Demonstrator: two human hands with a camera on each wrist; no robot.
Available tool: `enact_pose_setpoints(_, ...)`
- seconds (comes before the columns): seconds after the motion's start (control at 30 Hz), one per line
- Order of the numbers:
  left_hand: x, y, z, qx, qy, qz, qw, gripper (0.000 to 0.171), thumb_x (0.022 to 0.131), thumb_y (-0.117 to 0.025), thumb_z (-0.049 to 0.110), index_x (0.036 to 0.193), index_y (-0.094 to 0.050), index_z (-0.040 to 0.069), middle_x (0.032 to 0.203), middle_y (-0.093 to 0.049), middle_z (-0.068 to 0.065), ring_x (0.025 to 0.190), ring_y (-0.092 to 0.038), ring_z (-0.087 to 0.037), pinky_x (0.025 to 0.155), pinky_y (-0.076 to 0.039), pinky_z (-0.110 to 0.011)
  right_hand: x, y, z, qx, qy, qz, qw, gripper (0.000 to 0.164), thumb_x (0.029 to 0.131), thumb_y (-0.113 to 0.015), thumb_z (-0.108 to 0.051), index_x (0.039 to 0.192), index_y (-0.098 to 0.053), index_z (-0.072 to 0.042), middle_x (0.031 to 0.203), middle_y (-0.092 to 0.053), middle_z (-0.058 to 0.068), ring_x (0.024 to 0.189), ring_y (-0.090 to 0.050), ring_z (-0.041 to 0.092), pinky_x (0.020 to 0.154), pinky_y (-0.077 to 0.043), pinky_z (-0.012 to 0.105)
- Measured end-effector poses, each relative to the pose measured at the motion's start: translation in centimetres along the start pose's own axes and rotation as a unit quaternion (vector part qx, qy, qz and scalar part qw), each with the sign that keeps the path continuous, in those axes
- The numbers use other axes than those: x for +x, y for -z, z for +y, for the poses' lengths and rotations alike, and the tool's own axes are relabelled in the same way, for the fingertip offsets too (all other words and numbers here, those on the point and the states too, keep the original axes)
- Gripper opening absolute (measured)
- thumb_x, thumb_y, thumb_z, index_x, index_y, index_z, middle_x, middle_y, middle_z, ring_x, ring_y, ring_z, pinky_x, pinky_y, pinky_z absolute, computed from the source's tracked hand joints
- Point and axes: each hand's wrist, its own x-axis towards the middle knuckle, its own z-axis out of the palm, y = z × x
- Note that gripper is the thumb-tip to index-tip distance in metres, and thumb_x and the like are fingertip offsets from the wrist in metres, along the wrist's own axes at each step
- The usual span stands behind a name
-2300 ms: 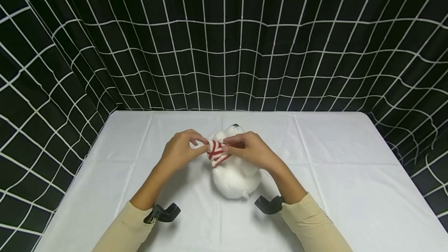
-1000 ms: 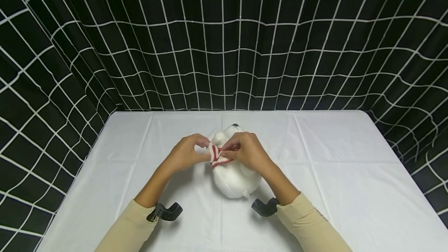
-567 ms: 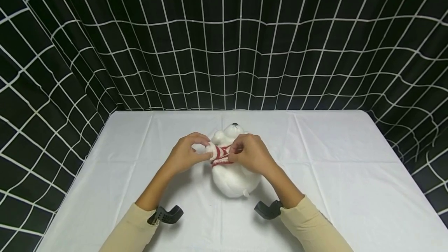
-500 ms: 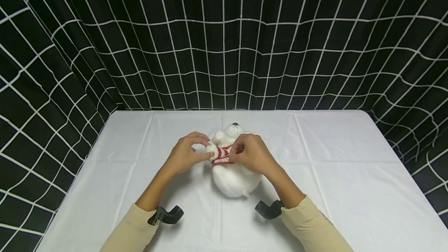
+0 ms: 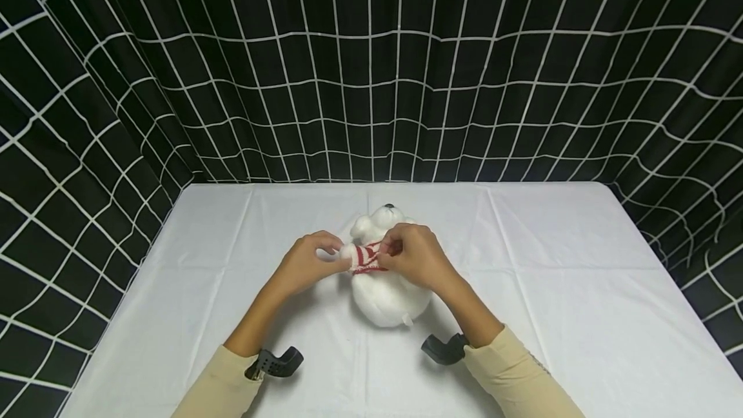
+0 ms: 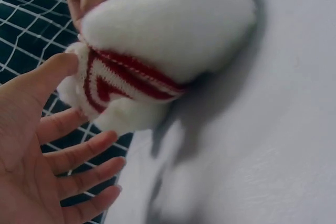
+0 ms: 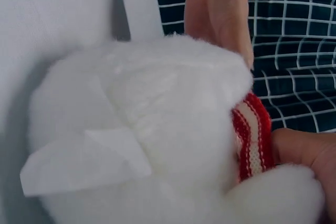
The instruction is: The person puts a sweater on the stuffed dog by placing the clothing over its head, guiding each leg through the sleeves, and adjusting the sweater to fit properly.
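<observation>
A white plush bear [image 5: 391, 298] with a dark nose lies with its back up and its head pointing away. A small red-and-white striped knit sweater [image 5: 366, 255] wraps its upper back, and a white paw [image 5: 346, 252] pokes out at the left end. My left hand [image 5: 307, 263] holds that cuffed end between thumb and index finger; in the left wrist view its other fingers [image 6: 89, 177] spread free. My right hand [image 5: 418, 257] pinches the sweater near the middle of the back. In the right wrist view the bear's body hides much of the knit.
The bear lies on a white cloth-covered table [image 5: 232, 231]. Behind and beside it hangs a black curtain [image 5: 383, 69] with a white grid. A white tag [image 7: 84, 163] sticks out from the bear's rear. Dark wrist mounts [image 5: 278, 362] jut inward below both hands.
The sweater has gone from bunched at the left to stretched flatter across the back, and the paw now shows past its end. The left hand has dropped slightly; the right is nearly still lately.
</observation>
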Motion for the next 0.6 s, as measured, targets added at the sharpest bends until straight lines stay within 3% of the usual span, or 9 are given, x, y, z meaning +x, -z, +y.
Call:
enact_pose_setpoints(0.2,0.07,-0.88,-0.03,-0.004,-0.020,-0.010,0.9997,0.013,0.085,-0.076,0.022,0.095,-0.077,0.014,0.106,-0.071,0.003,0.098,-0.064,-0.018,0.083,-0.052,-0.037,-0.01,-0.15,-0.09,-0.010,0.000,0.004,1.000,0.011,0.076,-0.077,-0.009,0.073,-0.069,-0.017,0.071,-0.063,-0.008,0.069,-0.056,0.009,0.067,-0.045,0.029)
enact_pose_setpoints(0.37,0.15,-0.92,0.20,-0.005,-0.047,0.024,0.9986,0.009,0.087,-0.075,0.019,0.093,-0.077,0.012,0.105,-0.070,0.001,0.096,-0.063,-0.018,0.077,-0.053,-0.033,-0.03,0.01,-0.11,0.008,0.026,-0.018,0.999,0.016,0.076,-0.087,-0.011,0.085,-0.074,-0.015,0.085,-0.068,-0.004,0.082,-0.063,0.014,0.074,-0.050,0.032)
enact_pose_setpoints(0.5,0.36,-0.80,0.37,-0.029,-0.052,0.039,0.9975,0.012,0.086,-0.076,0.014,0.094,-0.079,0.006,0.110,-0.069,-0.004,0.102,-0.062,-0.020,0.076,-0.054,-0.032,-0.01,-0.25,-0.29,-0.020,0.041,-0.019,0.999,0.028,0.070,-0.093,-0.015,0.091,-0.074,-0.015,0.092,-0.069,-0.004,0.090,-0.064,0.015,0.077,-0.051,0.033)
enact_pose_setpoints(0.6,0.52,-0.68,0.54,-0.043,-0.054,0.037,0.9969,0.012,0.086,-0.075,0.012,0.093,-0.079,0.004,0.113,-0.068,-0.006,0.106,-0.061,-0.021,0.078,-0.054,-0.034,-0.10,-0.46,-0.65,-0.063,0.037,-0.011,0.997,0.025,0.070,-0.093,-0.017,0.084,-0.072,-0.016,0.084,-0.067,-0.006,0.085,-0.060,0.014,0.071,-0.050,0.032)
